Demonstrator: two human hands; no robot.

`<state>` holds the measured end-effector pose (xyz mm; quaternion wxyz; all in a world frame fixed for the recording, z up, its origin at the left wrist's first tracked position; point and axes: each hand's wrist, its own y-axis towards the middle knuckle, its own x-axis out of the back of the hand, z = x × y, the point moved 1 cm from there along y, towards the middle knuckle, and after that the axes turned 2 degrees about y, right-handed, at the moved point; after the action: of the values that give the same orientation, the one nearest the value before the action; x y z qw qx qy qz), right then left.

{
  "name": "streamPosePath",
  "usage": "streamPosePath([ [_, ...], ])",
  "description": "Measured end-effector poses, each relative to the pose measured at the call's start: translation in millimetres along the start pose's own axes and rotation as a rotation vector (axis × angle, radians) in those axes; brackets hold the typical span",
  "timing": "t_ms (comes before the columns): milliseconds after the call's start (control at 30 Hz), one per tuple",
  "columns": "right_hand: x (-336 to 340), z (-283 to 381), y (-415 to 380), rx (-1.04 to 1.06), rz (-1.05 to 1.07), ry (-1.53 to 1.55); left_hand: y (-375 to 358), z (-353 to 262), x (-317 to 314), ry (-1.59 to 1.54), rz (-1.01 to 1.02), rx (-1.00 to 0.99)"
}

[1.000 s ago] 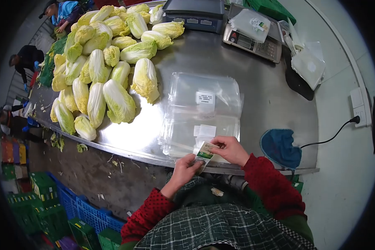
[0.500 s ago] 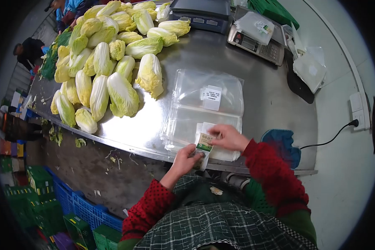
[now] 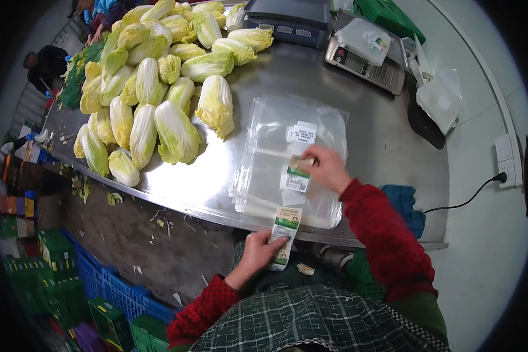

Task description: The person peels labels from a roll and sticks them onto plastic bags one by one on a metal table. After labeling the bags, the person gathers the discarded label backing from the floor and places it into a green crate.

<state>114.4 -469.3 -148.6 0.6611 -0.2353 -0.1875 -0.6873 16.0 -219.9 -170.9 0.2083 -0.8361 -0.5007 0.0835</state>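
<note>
My left hand (image 3: 258, 253) pinches a strip of green-and-cream printed labels (image 3: 287, 219) at the table's front edge, the thumb lying across it. Between the fingers of my right hand (image 3: 327, 170) is a single sticker label (image 3: 298, 180) of the same print, close over the stack of clear plastic bags (image 3: 265, 126). The bags lie flat on the steel table (image 3: 381, 146). White labels (image 3: 303, 132) with black print show on the upper part of the stack.
Chinese cabbages (image 3: 176, 132) are heaped on the left of the table. A scale (image 3: 366, 67) with bags on it stands at the back right, near a dark scale (image 3: 287, 20). A blue cloth (image 3: 406, 208) lies at right. Green crates (image 3: 56, 249) stand on the floor; other people are at upper left.
My right hand has moved up and away from my left, carrying one label off the strip. My left hand has shifted slightly down, with more of the strip showing.
</note>
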Motion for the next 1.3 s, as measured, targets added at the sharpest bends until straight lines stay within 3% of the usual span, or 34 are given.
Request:
streamPosePath([
  [33, -10.0, -8.4, 2.3, 0.01, -0.005, -0.004, 1.4, 1.1, -0.3, 0.027, 0.041, -0.011],
  [100, -34.0, -12.0, -3.5, 0.075, -0.051, -0.362, -0.6, -0.8, -0.6, 0.05, 0.062, -0.057],
  [133, -35.3, -11.1, -3.2, 0.071, -0.034, -0.353, -3.4, -2.4, 2.1, 0.117, 0.061, -0.104],
  [200, -31.9, -7.6, -7.7, 0.129, -0.181, -0.532, -0.6, 0.1, 8.9, 0.163, 0.036, -0.198],
  [267, -38.6, -19.4, -23.3, 0.217, -0.159, -0.502, 7.1, -2.1, 11.5, 0.174, 0.031, -0.245],
  [333, -52.1, -28.4, -43.3, 0.304, 0.089, -0.398, 8.0, -26.8, 8.2, 0.168, 0.245, -0.086],
  [367, -51.0, -30.6, -41.5, 0.272, 0.04, -0.314, 12.3, -19.1, 2.8, 0.257, 0.289, -0.242],
  [400, -50.6, -31.3, -37.8, 0.279, 0.041, -0.312, 17.5, -17.3, -1.4, 0.252, 0.33, -0.262],
  [467, -47.0, -37.8, -29.0, 0.097, 0.12, -0.208, 40.4, -11.0, -2.1, 0.373, 0.197, -0.495],
  [500, -39.4, -37.9, -20.0, 0.063, 0.187, -0.156, 50.7, -5.8, -1.3, 0.379, 0.197, -0.503],
  [567, -8.0, -38.8, 28.9, -0.001, -0.199, -0.189, 66.6, 2.4, 0.4, 0.428, 0.04, -0.362],
  [600, -1.3, -35.7, 27.3, -0.009, -0.201, -0.186, 68.8, 0.9, -0.4, 0.431, 0.047, -0.358],
  [667, 16.7, -5.7, 14.2, 0.028, -0.132, -0.074, 67.7, -2.1, 5.1, 0.447, 0.06, -0.127],
  [733, 39.3, 22.4, 18.5, 0.109, -0.075, 0.002, 70.1, -10.5, 7.5, 0.44, 0.033, -0.133],
  [767, 11.6, 8.7, -4.9, 0.187, 0.07, -0.114, 69.2, -8.1, 6.7, 0.236, 0.064, -0.01],
  [800, -5.1, 2.5, -28.9, 0.091, 0.16, 0.001, 65.8, -2.9, 5.3, 0.033, 0.094, 0.126],
  [833, -17.1, -1.2, -42.4, -0.006, 0.255, 0.122, 66.8, 2.0, 5.4, 0.158, 0.053, -0.012],
  [867, -22.2, 1.0, -48.2, -0.012, 0.268, 0.131, 66.4, 4.1, 4.7, 0.158, 0.048, 0.004],
  [933, -26.5, 9.6, -65.4, -0.114, 0.206, 0.334, 64.5, -12.0, 0.2, 0.197, -0.148, -0.621],
  [1000, -26.2, 20.7, -70.9, -0.129, 0.221, 0.393, 59.9, -23.9, 0.5, 0.117, -0.079, -0.523],
  [1067, -19.0, 34.4, -72.1, -0.171, 0.213, 0.294, 59.2, -19.2, 6.8, 0.188, 0.131, -0.207],
  [1100, -20.8, 31.0, -70.8, -0.172, 0.214, 0.295, 54.5, -23.9, 6.1, 0.189, 0.131, -0.205],
  [1167, -24.5, 24.0, -65.6, 0.078, 0.097, 0.203, 37.9, -32.2, 6.5, 0.189, 0.009, 0.02],
  [1300, -0.3, 27.2, -15.7, 0.002, -0.11, 0.213, 11.5, -1.1, 9.2, 0.085, -0.029, 0.041],
])
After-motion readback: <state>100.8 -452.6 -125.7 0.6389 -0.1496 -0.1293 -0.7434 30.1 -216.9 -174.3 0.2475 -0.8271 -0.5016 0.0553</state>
